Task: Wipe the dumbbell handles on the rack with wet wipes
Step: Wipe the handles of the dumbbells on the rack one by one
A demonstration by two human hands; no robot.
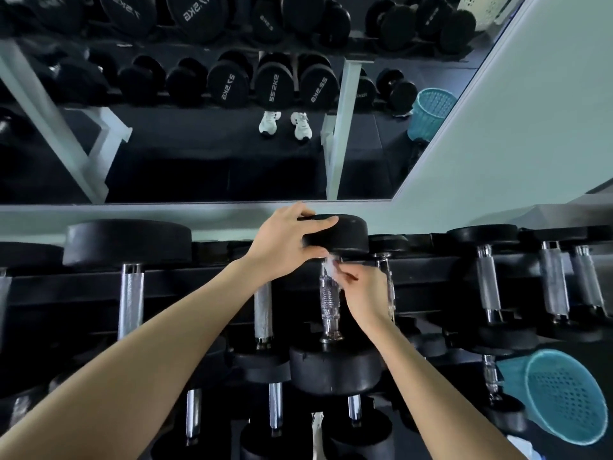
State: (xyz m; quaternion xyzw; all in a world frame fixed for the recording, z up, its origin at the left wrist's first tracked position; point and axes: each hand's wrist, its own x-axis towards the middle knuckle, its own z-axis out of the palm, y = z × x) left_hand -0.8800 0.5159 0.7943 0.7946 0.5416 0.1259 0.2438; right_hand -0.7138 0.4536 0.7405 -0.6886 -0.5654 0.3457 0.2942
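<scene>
A black dumbbell (335, 370) lies on the rack (199, 283) at the middle, its knurled chrome handle (329, 303) pointing away from me. My left hand (285, 244) grips the far rubber head (345, 234) of this dumbbell, thumb on top and fingers curled round its near edge. My right hand (363, 293) pinches a small white wet wipe (331, 265) against the upper end of the handle. Most of the wipe is hidden by the fingers.
More dumbbells lie on either side on the rack, with chrome handles (131, 300) (487, 287). A lower tier of dumbbells (275, 410) sits under my arms. A teal plastic basket (564, 396) stands at the lower right. A wall mirror (199, 127) behind reflects the rack.
</scene>
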